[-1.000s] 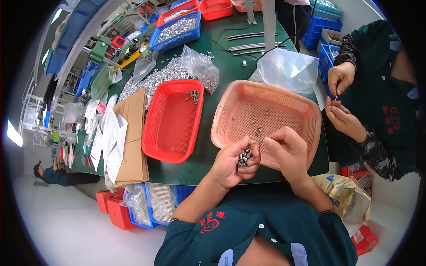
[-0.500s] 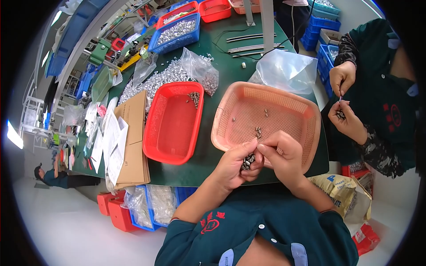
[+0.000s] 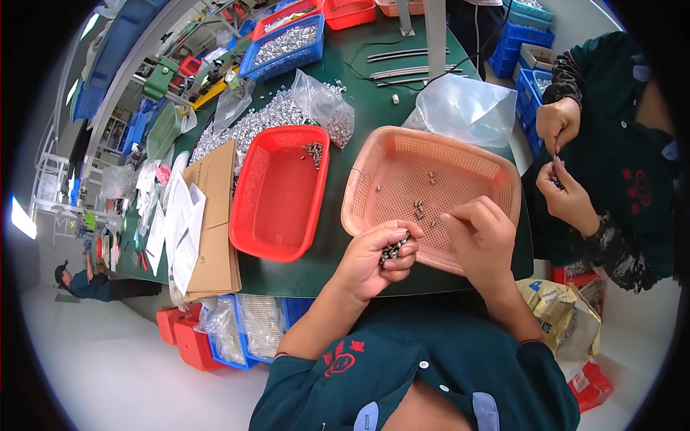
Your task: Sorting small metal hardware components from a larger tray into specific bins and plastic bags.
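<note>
1. cupping a cluster of small metal parts [image 3: 394, 250], the left hand [image 3: 374, 260] has fingers curled shut around them, frame centre.
2. right hand [image 3: 480, 241] fingers bunched together over the pink basket [image 3: 359, 194]; pick 1 part at a time.

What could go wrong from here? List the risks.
1. The left hand cups a loose clump of small metal parts over the near rim of the pink basket; some might slip onto the table or lap.
2. The right hand is close beside it and might knock parts out.
</note>
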Demonstrator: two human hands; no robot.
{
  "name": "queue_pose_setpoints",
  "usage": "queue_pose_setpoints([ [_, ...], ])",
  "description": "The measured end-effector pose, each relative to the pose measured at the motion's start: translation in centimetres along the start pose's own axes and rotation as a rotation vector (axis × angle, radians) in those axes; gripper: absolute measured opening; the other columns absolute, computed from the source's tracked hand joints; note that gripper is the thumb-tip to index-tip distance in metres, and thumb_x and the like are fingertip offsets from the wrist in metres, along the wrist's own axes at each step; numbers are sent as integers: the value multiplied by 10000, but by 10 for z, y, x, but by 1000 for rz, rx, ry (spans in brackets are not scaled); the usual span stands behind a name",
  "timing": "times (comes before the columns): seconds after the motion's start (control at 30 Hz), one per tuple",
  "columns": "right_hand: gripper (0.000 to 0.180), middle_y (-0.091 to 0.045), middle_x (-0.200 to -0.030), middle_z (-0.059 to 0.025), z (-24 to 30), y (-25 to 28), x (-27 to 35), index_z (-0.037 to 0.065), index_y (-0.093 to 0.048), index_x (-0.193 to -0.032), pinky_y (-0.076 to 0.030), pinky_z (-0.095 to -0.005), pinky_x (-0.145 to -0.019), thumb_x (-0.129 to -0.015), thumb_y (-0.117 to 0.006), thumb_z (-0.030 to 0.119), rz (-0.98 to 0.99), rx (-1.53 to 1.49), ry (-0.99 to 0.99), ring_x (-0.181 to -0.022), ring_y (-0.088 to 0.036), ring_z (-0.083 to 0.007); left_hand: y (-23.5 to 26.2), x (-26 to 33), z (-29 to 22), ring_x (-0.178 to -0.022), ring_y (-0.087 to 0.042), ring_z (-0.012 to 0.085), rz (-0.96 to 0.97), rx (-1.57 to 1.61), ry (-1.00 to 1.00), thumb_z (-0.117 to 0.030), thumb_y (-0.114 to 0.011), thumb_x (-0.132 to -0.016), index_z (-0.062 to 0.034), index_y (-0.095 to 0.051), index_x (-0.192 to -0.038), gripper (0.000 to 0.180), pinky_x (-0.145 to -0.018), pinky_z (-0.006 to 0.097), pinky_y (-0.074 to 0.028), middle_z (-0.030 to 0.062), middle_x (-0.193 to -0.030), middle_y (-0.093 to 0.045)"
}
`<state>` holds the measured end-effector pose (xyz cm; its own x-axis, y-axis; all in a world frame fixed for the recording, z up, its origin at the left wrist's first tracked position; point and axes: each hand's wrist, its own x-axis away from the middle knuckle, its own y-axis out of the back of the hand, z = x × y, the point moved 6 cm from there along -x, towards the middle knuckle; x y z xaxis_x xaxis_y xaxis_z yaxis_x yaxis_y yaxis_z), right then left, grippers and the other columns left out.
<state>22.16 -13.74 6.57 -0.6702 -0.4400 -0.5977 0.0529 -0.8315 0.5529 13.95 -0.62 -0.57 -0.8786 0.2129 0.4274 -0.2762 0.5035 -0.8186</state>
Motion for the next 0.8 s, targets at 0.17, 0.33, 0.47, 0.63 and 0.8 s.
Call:
queue_pose_setpoints([
  [0.17,41,-558,-690,12,-22,-26,22,8,-610,-796,-405,-192,-575,-807,-647,23,85,-941,-601,-654,-511,-42,-4,-1,-2,-457,-338,49,40,-14,-68,-102,-454,-861,13,-515,-1129,298,-397,177,-258,34,-704,-488],
  [0.33,53,-586,-743,10,-25,-39,26,-3,-607,-825,-404,-175,-596,-819,-643,36,143,-985,-646,-680,-510,-24,-9,0,-2,-454,-338,56,67,1,-83,-92,-456,-848,12,-470,-1237,403,-395,178,-261,36,-664,-473],
  [0.47,57,-585,-737,9,-23,-39,25,-5,-611,-815,-407,-175,-601,-817,-646,40,145,-965,-615,-678,-512,-27,-10,0,-1,-442,-333,53,90,6,-85,-83,-461,-851,11,-471,-1243,403,-387,179,-240,30,-651,-488],
  [0.63,56,-584,-736,10,-23,-36,23,-5,-615,-804,-409,-178,-600,-810,-652,37,136,-973,-606,-679,-513,-29,-11,0,-1,-445,-333,52,79,-3,-83,-81,-461,-852,13,-471,-1243,402,-385,177,-238,27,-640,-478],
  [0.8,61,-593,-717,-20,-19,-28,13,-9,-611,-773,-413,-201,-580,-778,-667,15,203,-813,-421,-657,-530,-59,-10,0,-3,-445,-331,50,111,-32,-69,-82,-463,-849,19,-472,-1240,404,-386,174,-242,24,-627,-467],
])
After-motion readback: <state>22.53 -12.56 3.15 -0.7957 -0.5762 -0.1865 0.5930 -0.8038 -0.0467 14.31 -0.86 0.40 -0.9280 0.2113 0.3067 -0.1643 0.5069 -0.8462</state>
